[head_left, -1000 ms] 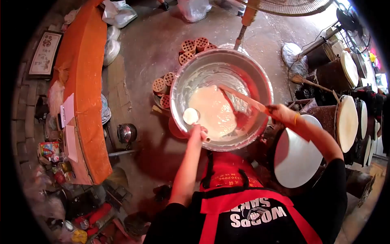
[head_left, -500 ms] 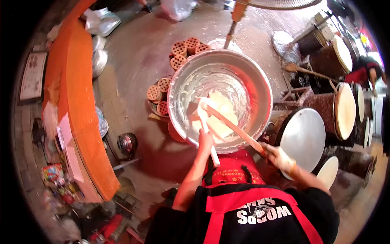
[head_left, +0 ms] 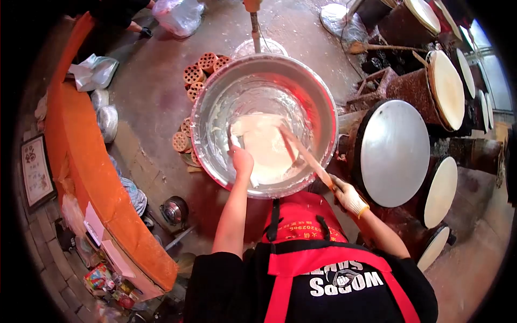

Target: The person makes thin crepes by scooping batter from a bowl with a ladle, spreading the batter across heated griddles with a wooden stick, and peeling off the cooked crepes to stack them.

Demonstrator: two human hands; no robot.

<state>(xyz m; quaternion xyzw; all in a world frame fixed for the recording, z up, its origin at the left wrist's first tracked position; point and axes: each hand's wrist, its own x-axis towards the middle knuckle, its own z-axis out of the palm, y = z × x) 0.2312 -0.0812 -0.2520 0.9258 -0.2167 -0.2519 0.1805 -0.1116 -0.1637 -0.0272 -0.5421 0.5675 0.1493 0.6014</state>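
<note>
Slanting forward-left from gripping right hand (head_left: 349, 198), wooden paddle (head_left: 311, 159) reaches pale batter (head_left: 264, 153) in basin (head_left: 316, 107); left hand (head_left: 242, 162), nearer batter, closed around pale handle (head_left: 253, 182).

There were two hands, one left (head_left: 242, 160) and one right (head_left: 349, 196), one large metal bowl (head_left: 319, 116), one wooden paddle (head_left: 309, 157) and one pale-handled tool (head_left: 253, 182). Left of the bowl sat at least six pierced briquettes (head_left: 193, 74). On the right were one grey disc (head_left: 395, 153) and at least four pale discs (head_left: 441, 192); on the left, one framed panel (head_left: 37, 171) and one kettle (head_left: 173, 210).
</note>
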